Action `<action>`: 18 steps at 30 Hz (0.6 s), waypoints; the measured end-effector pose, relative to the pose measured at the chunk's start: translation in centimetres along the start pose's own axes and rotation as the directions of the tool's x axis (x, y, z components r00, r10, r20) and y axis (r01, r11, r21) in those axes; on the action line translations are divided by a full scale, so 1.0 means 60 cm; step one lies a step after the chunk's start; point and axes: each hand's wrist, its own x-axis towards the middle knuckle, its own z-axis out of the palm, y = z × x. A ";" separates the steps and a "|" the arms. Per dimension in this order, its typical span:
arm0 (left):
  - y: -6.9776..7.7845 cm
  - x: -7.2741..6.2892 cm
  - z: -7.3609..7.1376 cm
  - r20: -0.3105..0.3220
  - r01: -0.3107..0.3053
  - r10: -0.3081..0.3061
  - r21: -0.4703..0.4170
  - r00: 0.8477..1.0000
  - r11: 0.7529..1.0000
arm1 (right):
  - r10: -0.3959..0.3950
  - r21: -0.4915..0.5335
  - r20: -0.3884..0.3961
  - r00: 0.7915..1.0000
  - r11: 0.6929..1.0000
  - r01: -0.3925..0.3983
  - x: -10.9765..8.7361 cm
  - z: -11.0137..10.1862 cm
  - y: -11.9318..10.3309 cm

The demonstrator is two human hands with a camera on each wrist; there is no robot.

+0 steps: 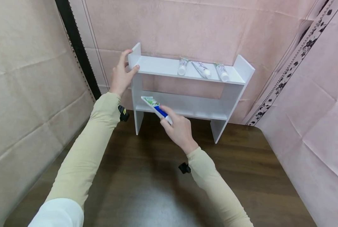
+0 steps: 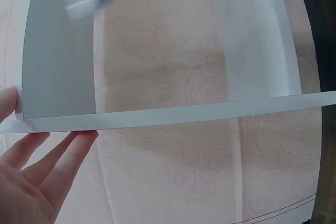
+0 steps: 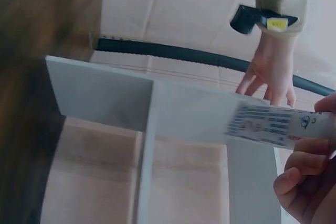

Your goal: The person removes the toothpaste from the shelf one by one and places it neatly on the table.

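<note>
My left hand (image 1: 121, 77) grips the upper left side panel of a white two-tier shelf (image 1: 183, 103). In the left wrist view its thumb lies on one side of the panel edge (image 2: 168, 116), the fingers on the other. My right hand (image 1: 180, 130) holds a toothpaste tube (image 1: 154, 105), white with blue and green print, in front of the lower tier. Its back, with dark printed lines (image 3: 278, 124), shows in the right wrist view. Three similar tubes lie on the top tier: one near the middle (image 1: 183, 66), another beside it (image 1: 202, 70), the third farther right (image 1: 221, 72).
The shelf stands at the back of a dark brown wooden table (image 1: 146, 176). A pink cloth (image 1: 191, 28) hangs right behind it. Pale cloths flank the table on the left (image 1: 32, 94) and the right (image 1: 308, 104).
</note>
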 end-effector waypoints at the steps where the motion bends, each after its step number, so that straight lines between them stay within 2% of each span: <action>1: 0.000 0.000 0.000 -0.001 -0.002 0.002 -0.001 1.000 1.000 | 0.000 -0.007 0.015 1.000 1.000 0.001 -0.006 0.002 0.000; 7: -0.001 0.000 0.001 -0.012 0.002 -0.001 0.014 1.000 1.000 | 0.043 -0.059 0.154 0.987 0.998 -0.035 -0.040 0.017 0.000; 12: -0.001 0.000 0.002 -0.019 -0.007 0.008 0.027 1.000 1.000 | 0.115 -0.084 0.268 0.957 0.992 -0.096 -0.062 0.040 0.006; 18: 0.002 -0.002 0.002 -0.021 -0.006 0.007 0.023 1.000 1.000 | 0.176 -0.095 0.343 0.923 0.984 -0.153 -0.087 0.069 0.015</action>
